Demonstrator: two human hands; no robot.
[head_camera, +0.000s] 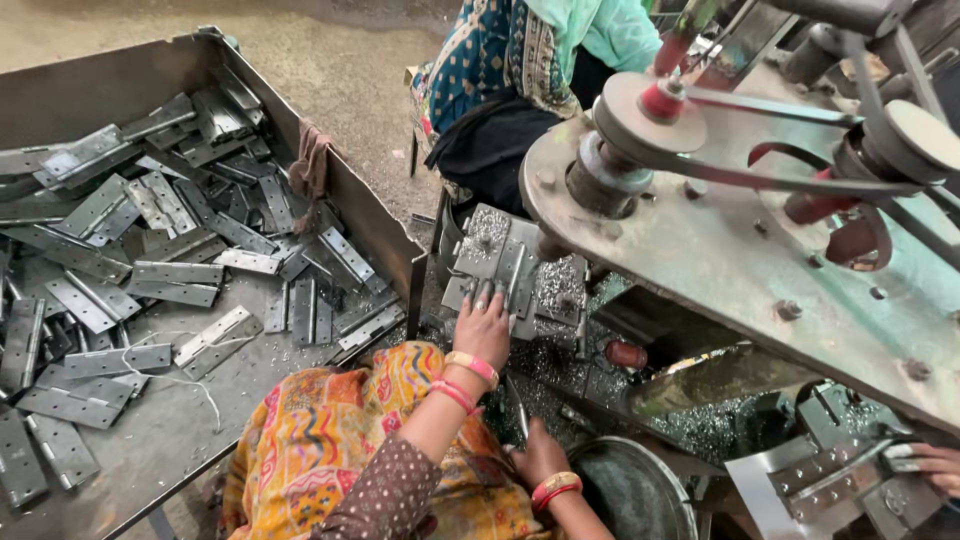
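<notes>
On the far left, a large metal tray with raised walls holds a loose heap of flat grey hinges, strewn at every angle (the walls likely keep them from sliding off onto the dirt floor). A white string lies across the tray's near bare part, and a brownish rag hangs over its right wall.

Right of the tray, the person's lap is covered by orange and yellow patterned cloth. Their left hand, wearing 2 bangles at the wrist, reaches away toward the far side and presses down flat, fingers spread and extended, on an opened hinge lying on the machine bed, seemingly to keep it steady under the tooling. Metal shavings glitter around that hinge.

Nearer and slightly right, the right hand is curled closed around a thin metal rod that points up toward the bed; how tightly it grips I cannot tell. Just right of it stands a round dark metal bucket.

Above and to the right, a slanted steel plate carries a pulley and a belt. Another person in a teal garment sits at the far side, and a 3rd person's hand rests on metal parts at the right edge.
</notes>
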